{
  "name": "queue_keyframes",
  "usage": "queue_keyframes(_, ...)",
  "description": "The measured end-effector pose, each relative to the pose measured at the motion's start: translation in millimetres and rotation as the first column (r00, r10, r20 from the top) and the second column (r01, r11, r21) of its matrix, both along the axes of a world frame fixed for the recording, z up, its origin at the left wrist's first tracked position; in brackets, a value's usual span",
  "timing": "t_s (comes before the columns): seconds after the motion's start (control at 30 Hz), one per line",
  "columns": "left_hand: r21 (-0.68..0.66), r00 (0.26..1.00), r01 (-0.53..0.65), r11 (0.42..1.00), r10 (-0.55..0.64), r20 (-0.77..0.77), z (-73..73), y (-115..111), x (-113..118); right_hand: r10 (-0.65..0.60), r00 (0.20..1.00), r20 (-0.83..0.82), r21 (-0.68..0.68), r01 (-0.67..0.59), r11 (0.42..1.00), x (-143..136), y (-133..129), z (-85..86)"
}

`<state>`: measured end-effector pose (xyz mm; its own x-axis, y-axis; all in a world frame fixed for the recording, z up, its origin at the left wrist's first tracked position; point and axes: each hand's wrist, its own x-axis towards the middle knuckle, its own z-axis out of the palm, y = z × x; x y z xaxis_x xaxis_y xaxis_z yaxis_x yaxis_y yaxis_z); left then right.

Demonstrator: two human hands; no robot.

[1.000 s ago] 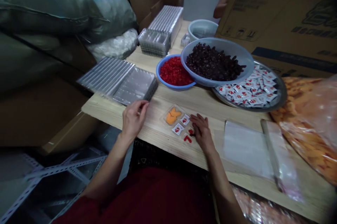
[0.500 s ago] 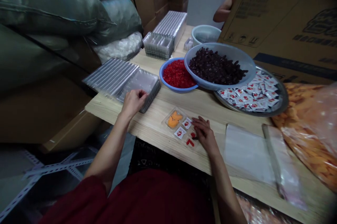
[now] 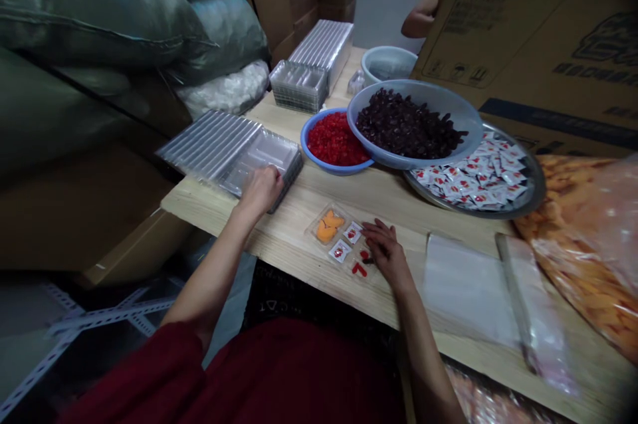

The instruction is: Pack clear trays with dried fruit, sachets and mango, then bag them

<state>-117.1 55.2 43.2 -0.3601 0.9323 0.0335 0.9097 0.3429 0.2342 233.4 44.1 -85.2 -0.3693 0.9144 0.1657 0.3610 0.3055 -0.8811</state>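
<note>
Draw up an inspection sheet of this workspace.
Surface: pale wooden table.
Work items: clear tray holding an orange piece, two sachets, red pieces and a dark piece; tray stack to its left; red-filled bowl; dark-filled bowl; metal basin of sachets.
Clutter: flat plastic on the right; large bag of orange pieces beyond it.
Hands: left hand curled over the tray stack, grip unclear; right hand at the clear tray's right side, grip unclear.
Cables: nothing seen for certain.
Surroundings: green sacks left, printed carton back right, a co-worker's arm beyond.
</note>
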Motion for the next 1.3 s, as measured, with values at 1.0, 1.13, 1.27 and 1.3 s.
queue_keyframes(1.0, 0.415, 0.945, -0.065, 0.908, -0.077, 0.317, 7.0, -17, -25, -0.094, 0.973, -0.213, 0.083, 0.114, 0.99, -46, -19, 43.6)
queue_keyframes(1.13, 0.655, 0.969, -0.209, 0.726, 0.064, 0.237, 2.9, -40, -47, -0.011, 0.936, -0.353, -0.128, -0.036, 0.991, -111, -4, 46.3)
queue_keyframes(1.27, 0.777, 0.878, -0.455, 0.434, 0.367, 0.309, -24.1, -55, -103, -0.056, 0.852, -0.521, -0.472, -0.233, 0.85, -182, 21, 39.2)
queue_keyframes(1.3, 0.747, 0.83, -0.541, 0.387, 0.392, 0.398, -32.6, -58, -119, -0.07, 0.838, -0.541, -0.53, -0.275, 0.802, -197, 27, 38.2)
